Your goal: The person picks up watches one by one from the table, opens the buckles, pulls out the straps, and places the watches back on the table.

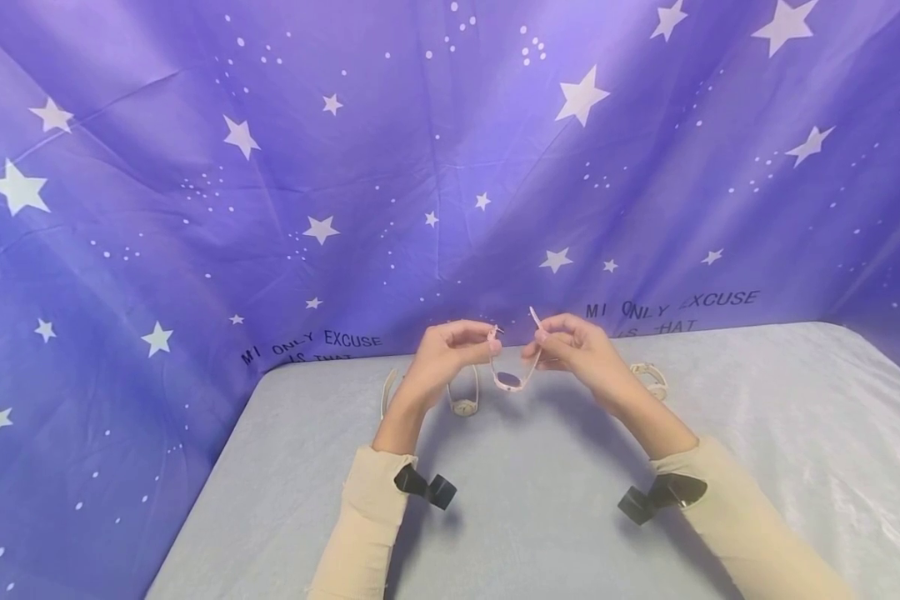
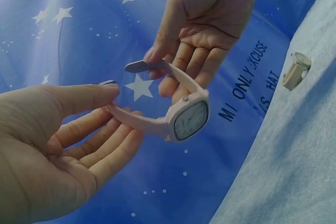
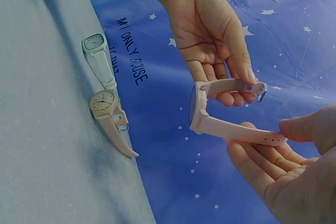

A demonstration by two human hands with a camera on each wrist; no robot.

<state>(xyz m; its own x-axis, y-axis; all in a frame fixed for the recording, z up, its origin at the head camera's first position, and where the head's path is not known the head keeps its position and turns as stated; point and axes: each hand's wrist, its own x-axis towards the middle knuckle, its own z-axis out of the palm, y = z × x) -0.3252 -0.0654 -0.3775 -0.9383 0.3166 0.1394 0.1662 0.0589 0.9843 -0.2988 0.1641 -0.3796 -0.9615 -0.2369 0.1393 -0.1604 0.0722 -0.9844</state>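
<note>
A pale pink watch with a squarish face [image 2: 191, 120] hangs above the table between my two hands, its strap undone in a U shape. My left hand [image 1: 444, 358] pinches the buckle end of the strap [image 3: 255, 88] between thumb and fingers. With thumb and fingers, my right hand [image 1: 581, 354] pinches the other end, the strap with holes [image 3: 265, 137]; its tip sticks out past the thumb in the left wrist view. The watch face hangs lowest in the head view.
On the table [image 1: 532, 517] lie a round beige watch [image 3: 103, 100] and a pale green squarish watch [image 3: 95, 41], left of the pink one. Another beige watch [image 1: 648, 381] stands by my right forearm. A purple star-printed cloth [image 1: 390, 167] hangs behind the table.
</note>
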